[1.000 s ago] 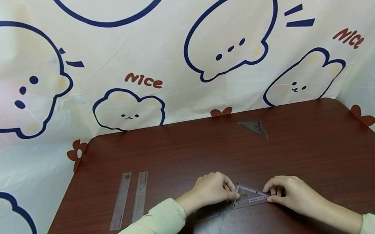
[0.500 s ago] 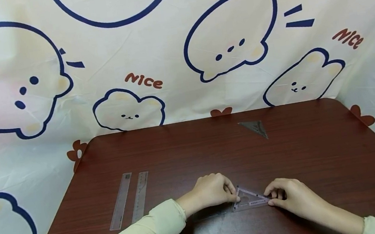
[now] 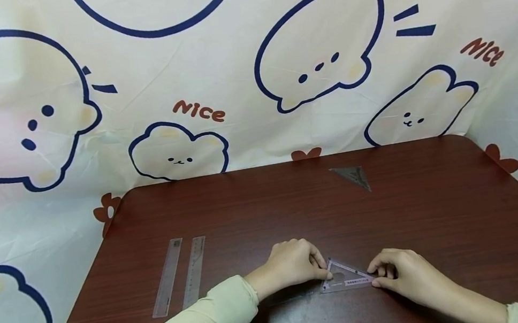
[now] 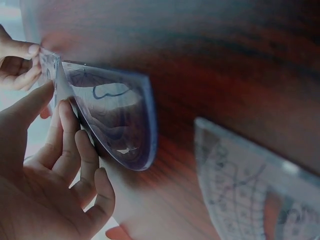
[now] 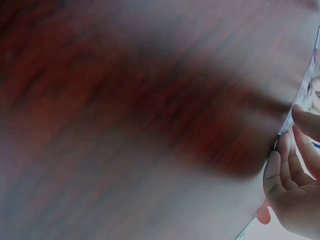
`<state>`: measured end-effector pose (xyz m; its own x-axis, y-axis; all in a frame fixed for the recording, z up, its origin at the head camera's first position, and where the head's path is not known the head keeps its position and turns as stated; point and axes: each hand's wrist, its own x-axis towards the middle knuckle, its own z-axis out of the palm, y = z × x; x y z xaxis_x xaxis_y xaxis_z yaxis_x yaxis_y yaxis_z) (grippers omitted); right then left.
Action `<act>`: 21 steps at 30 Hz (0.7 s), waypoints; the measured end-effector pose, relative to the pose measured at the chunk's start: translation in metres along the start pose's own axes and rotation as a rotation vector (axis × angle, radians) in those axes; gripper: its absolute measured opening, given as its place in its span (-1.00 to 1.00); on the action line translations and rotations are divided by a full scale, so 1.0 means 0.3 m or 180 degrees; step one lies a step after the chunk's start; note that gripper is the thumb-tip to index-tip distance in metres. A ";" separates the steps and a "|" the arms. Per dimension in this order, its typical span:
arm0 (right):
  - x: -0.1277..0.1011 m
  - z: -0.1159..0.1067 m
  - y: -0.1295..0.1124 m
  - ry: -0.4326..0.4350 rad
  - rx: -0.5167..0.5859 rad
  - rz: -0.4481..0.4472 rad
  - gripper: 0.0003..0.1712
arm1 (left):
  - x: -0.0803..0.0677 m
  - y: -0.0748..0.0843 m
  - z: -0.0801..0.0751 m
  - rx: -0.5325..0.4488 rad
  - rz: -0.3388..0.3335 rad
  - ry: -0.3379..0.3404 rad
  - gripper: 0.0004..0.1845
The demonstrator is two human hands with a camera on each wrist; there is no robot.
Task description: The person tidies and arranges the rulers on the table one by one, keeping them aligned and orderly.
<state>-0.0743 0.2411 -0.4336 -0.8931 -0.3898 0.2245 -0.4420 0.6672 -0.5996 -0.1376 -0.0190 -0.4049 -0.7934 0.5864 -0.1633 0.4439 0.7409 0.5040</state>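
Note:
A clear triangular set square (image 3: 358, 282) with a printed label is held between my two hands, low over the table. My left hand (image 3: 293, 261) pinches its left edge between thumb and fingertips. At its pointed right corner, my right hand (image 3: 405, 270) grips it with thumb and index finger. In the left wrist view, a clear protractor with a bluish edge (image 4: 147, 120) lies just beyond the left fingers. A second protractor with a printed grid (image 4: 235, 185) lies further to the right there. Both are mostly hidden behind the left hand and sleeve in the head view.
Two clear straight rulers (image 3: 167, 278) (image 3: 195, 270) lie side by side on the left of the brown table (image 3: 254, 200). Towards the back lies a dark-looking triangular set square (image 3: 354, 176). A printed cloth (image 3: 237, 67) hangs behind the table.
The set square and the right hand have come slightly nearer to the person. The left hand has hardly shifted, and both hands have kept their hold throughout.

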 end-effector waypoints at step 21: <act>-0.001 0.009 0.008 0.0014 -0.0020 -0.0073 -0.76 | 0.010 -0.008 0.011 0.0080 0.0098 0.0079 -0.82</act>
<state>-0.0750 0.2410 -0.4370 -0.8831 -0.4022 0.2417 -0.4629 0.6622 -0.5893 -0.1397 -0.0179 -0.4095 -0.7891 0.6010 -0.1270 0.4783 0.7309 0.4868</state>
